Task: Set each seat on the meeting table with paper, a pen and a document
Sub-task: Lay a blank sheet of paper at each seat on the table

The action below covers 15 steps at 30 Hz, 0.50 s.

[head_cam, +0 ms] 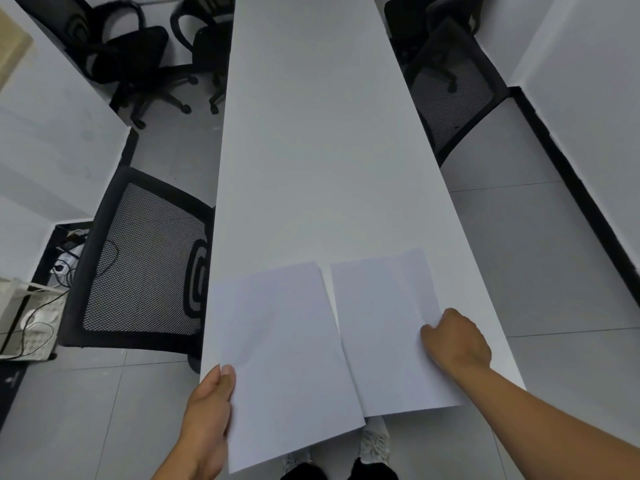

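Observation:
A long white meeting table [311,150] runs away from me. At its near end lie two white sheets of paper side by side. My left hand [207,407] grips the left sheet [284,358] at its lower left edge, thumb on top; this sheet overhangs the table's near edge. My right hand [455,341] rests with curled fingers on the right edge of the right sheet [381,327], pinching it. No pen or printed document is in view.
A black mesh office chair [145,261] stands at the table's left side, another chair [450,95] at the right. Two more black chairs [138,60] sit at the far left. A bag and cables [38,306] lie on the floor at left.

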{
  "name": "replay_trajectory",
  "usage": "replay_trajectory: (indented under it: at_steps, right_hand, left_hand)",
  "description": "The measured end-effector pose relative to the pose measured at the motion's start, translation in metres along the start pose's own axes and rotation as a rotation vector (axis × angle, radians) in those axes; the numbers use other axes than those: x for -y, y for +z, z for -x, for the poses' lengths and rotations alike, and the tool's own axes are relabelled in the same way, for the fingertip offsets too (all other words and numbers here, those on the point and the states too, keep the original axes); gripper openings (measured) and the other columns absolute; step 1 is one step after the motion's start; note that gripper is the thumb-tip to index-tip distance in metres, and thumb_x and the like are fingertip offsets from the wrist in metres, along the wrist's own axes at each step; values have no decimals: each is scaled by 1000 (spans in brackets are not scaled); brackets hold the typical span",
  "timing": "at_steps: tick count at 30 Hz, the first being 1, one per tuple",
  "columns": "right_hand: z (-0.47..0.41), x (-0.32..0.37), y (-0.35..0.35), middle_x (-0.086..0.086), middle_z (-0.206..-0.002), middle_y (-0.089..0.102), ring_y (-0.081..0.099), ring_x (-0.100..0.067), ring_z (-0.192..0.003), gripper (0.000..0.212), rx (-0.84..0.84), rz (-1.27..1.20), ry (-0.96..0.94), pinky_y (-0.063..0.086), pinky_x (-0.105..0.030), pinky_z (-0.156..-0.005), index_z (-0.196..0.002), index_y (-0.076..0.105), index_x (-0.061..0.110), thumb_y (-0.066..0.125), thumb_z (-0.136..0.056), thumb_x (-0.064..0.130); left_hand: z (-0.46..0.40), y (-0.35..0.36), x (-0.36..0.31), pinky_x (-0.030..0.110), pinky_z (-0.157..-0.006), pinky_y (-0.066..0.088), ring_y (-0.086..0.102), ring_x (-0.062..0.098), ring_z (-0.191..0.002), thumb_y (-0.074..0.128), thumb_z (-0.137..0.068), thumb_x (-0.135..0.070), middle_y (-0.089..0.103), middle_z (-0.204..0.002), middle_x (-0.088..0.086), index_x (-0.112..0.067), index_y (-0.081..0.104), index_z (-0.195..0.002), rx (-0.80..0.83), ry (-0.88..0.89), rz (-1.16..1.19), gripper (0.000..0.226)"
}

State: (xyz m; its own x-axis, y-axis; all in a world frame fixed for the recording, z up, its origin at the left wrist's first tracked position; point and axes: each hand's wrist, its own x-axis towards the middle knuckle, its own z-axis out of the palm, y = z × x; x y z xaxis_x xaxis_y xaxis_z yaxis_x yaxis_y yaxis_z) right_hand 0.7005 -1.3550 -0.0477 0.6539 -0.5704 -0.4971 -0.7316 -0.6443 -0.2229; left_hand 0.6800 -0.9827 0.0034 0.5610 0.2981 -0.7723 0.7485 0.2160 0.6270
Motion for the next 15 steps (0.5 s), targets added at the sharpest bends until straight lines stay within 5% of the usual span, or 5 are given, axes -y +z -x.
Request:
replay_trajectory:
  at_steps: [3,7,15]
  right_hand:
    - [-1,2,-1,-7,-108,62,60,-28,-93,27,0,-4,13,47,-35,-70,-111,55,10,62,-97,31]
    - [-1,3,-2,-13,-124,55,56,-35,-115,43,-4,21,37,44,-39,-76,-125,50,6,64,-95,33]
    - [9,8,-2,-12,-122,52,51,-33,-113,41,-86,23,-42,49,-42,-85,-118,49,8,65,-94,37]
  left_hand:
    - [1,6,-1,35,-82,54,80,6,-74,53,-114,-22,85,-91,-6,-22,72,-106,31,27,-39,20]
    - [0,10,-4,41,-94,57,79,19,-97,52,-115,-25,84,-111,4,-19,77,-114,41,29,-53,25]
    - [10,20,-13,49,-104,57,78,23,-101,52,-115,-27,83,-114,7,-12,76,-116,65,49,-49,29]
